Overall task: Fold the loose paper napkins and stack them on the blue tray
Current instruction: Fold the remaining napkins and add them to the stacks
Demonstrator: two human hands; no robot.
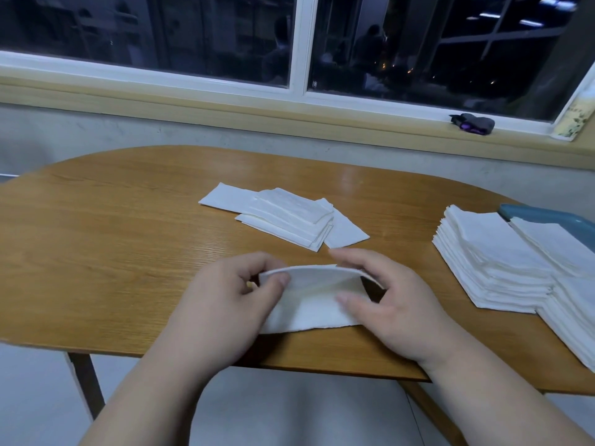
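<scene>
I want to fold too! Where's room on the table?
The table's left side is bare, left of the pile and the left hand. Also the gap between pile and stacks. Crowded: the right edge, where stacks crowd the tray, and the near middle, where the left and right hand hold a napkin.

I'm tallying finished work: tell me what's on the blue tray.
Stacks of folded napkins sit over the tray; only its far blue corner shows. The rest is covered, so whether every stack rests on it is unclear.
</scene>
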